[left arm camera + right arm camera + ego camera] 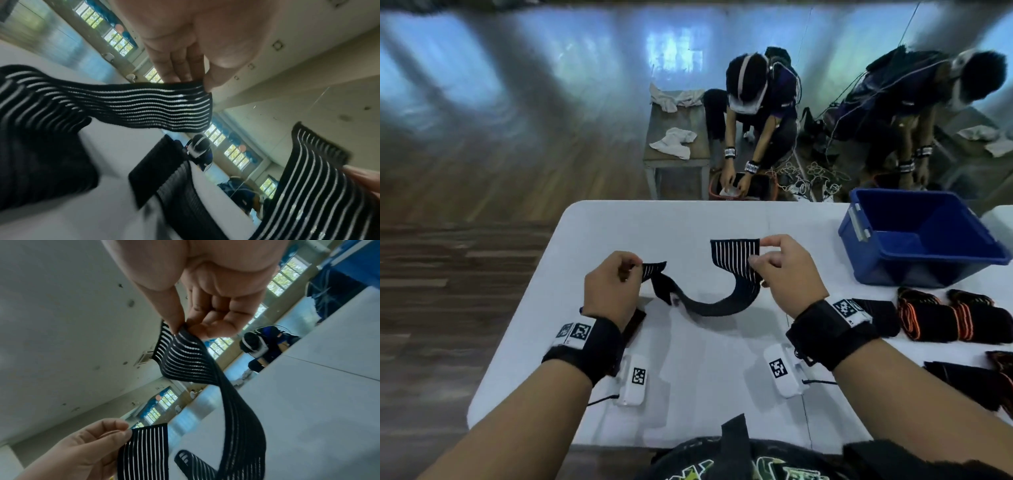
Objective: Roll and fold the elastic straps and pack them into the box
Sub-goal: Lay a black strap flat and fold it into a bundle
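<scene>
A black elastic strap (pixel 709 306) with thin white stripes hangs between my two hands above the white table (pixel 705 404). Its middle sags in a twisted loop down onto the table. My left hand (pixel 635 269) pinches one striped end between thumb and fingers; the left wrist view shows that end of the strap (pixel 154 105) close up. My right hand (pixel 756 255) pinches the strap's other end, which stands upright, and the strap (pixel 191 360) twists below my fingertips (pixel 176 324). The blue box (pixel 921 240) stands open at the far right of the table, with nothing visible inside.
Several rolled black-and-orange straps (pixel 948 318) lie on the table right of my right wrist, with more dark straps (pixel 969 383) nearer the edge. Beyond the table two people (pixel 753 113) bend over baskets beside a low bench (pixel 678 137) with white cloths.
</scene>
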{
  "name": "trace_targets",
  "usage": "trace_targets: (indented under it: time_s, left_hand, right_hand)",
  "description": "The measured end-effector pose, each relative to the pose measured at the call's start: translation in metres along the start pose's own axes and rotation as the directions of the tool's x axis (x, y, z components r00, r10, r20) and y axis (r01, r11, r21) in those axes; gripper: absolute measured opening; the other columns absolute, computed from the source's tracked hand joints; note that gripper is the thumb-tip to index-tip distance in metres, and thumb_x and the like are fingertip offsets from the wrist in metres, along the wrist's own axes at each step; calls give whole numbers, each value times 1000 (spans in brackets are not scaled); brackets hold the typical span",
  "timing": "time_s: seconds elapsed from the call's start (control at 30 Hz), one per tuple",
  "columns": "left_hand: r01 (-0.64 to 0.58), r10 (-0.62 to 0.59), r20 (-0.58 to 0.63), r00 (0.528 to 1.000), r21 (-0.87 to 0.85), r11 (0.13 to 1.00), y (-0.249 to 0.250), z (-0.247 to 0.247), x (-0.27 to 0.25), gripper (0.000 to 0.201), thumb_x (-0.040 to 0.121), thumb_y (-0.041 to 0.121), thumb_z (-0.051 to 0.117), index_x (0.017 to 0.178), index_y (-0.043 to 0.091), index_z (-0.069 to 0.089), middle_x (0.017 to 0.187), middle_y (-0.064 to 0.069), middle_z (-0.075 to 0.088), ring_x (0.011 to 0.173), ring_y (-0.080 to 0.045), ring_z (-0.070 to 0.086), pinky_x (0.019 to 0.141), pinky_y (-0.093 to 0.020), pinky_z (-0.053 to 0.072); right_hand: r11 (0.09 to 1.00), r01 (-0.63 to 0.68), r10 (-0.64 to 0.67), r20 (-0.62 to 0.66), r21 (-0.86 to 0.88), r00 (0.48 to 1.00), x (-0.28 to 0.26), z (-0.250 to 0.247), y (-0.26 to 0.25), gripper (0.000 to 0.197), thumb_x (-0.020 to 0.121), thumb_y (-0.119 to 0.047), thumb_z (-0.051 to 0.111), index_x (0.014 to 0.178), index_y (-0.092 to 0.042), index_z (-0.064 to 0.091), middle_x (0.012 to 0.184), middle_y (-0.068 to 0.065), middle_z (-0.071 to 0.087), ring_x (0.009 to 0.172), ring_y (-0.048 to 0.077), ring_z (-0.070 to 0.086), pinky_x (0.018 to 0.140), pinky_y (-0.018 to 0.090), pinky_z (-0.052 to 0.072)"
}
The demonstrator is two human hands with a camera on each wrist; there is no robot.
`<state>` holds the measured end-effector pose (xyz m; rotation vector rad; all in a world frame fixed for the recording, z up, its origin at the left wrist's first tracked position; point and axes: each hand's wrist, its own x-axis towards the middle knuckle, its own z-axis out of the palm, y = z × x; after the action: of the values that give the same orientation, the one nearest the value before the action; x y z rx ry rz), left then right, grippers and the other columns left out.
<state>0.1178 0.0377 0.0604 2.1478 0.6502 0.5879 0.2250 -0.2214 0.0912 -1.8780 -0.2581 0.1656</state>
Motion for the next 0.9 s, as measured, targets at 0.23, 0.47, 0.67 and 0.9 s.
trace_targets:
  time_s: [0.23, 0.47, 0.67, 0.9]
  left_hand:
    - [-145, 142, -65, 988, -53, 988, 82, -7, 27, 25, 92, 6, 62, 91, 27, 74, 87, 11, 73, 82, 1, 66, 77, -8, 46]
    - [-217, 220, -17, 975, -265, 940, 160, -3, 33, 28, 93, 1, 60, 95, 22, 78, 88, 9, 77, 87, -4, 72, 81, -23, 55]
    - [-54, 126, 106, 986, -515, 855, 191, 13, 26, 43, 93, -13, 50, 92, 20, 77, 91, -4, 79, 90, -20, 76, 81, -33, 59]
    - [-17, 126, 145, 981, -588, 809, 204, 23, 18, 26, 92, -6, 59, 97, 12, 78, 91, -11, 78, 86, -23, 75, 75, -31, 59]
  right_hand:
    - [974, 204, -212, 76, 99, 974, 25, -25, -62, 11, 90, -10, 68, 88, -19, 63, 70, 3, 66, 66, 16, 60, 65, 41, 55]
    - [937, 300, -327, 154, 178, 932, 33, -40, -96, 21, 88, -2, 69, 88, -21, 76, 80, -3, 72, 69, 12, 63, 66, 32, 59]
    - [940, 304, -320, 92, 156, 943, 37, -51, -90, 23, 87, -4, 70, 87, -26, 76, 85, -7, 74, 69, 14, 65, 69, 42, 60]
    - [944, 294, -304, 50, 149, 951, 37, -61, -80, 22, 86, -4, 70, 87, -26, 75, 83, -8, 73, 66, 8, 62, 71, 40, 59]
